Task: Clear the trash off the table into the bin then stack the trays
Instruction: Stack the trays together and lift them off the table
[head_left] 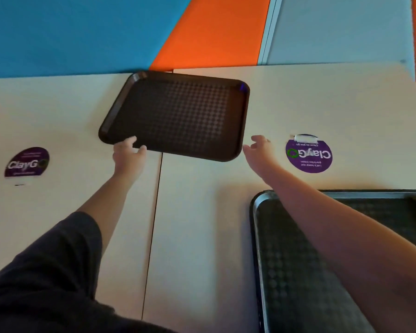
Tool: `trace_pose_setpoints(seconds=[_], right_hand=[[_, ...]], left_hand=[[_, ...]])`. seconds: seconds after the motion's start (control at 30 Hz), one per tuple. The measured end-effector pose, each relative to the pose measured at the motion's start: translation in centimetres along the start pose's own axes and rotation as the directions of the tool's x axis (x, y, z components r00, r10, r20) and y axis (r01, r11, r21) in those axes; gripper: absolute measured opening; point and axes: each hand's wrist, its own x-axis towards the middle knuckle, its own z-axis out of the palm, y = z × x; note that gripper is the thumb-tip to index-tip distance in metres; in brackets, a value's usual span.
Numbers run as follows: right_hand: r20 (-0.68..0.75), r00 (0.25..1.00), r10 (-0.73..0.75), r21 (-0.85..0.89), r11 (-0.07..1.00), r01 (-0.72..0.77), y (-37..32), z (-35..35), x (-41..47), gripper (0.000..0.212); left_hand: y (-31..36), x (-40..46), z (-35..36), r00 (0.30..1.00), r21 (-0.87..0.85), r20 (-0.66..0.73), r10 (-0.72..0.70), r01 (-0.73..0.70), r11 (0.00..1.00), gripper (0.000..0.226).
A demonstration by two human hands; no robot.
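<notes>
A dark brown tray (178, 114) lies empty at the far side of the pale table (202, 212), across the seam between two tabletops. My left hand (129, 152) grips its near left edge, fingers curled over the rim. My right hand (259, 147) hovers just off the tray's near right corner, fingers spread and holding nothing. A second tray (298, 272), black and empty, lies at the near right, partly under my right forearm. I see no trash on the table.
Two round purple stickers are stuck to the table, one at the left (27, 162) and one at the right (309, 153). A blue, orange and grey wall (202, 30) rises right behind the table's far edge.
</notes>
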Motion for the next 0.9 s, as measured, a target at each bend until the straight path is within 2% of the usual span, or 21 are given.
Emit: trace_pose_setpoints(seconds=[0.07,0.27,0.37,0.53,0.67,0.9], right_hand=[[0.009,0.999,0.047,0.033,0.998,-0.048,-0.3,1.5,1.4,0.045],[-0.045,0.992,0.116,-0.087,0.989,-0.119,-1.4,3.8,5.2,0.047],[-0.057,0.993,0.107,-0.158,0.981,-0.114,-1.3,4.0,6.5,0.040],[-0.032,0.987,0.159,-0.152,0.975,-0.162,-1.0,4.7,7.0,0.027],[-0.023,0.984,0.174,-0.088,0.981,-0.175,0.0,4.4,6.7,0.021],[-0.100,0.993,0.056,-0.068,0.996,-0.063,0.3,1.5,5.9,0.028]], left_hand=[[-0.9,2.9,-0.4,1.000,0.024,-0.022,-0.009,0.009,1.000,0.047],[-2.4,9.3,-0.8,0.989,0.100,-0.108,-0.102,0.112,0.989,0.055],[-2.7,10.8,-1.1,0.985,0.176,-0.111,-0.131,0.149,0.973,0.055],[-3.7,12.0,-2.0,0.978,0.158,-0.092,-0.187,0.199,0.967,0.054],[-5.0,12.2,-2.9,0.929,0.079,-0.136,-0.345,0.358,0.931,0.049],[-4.2,9.7,-3.2,0.944,-0.034,-0.124,-0.306,0.304,0.952,0.040]])
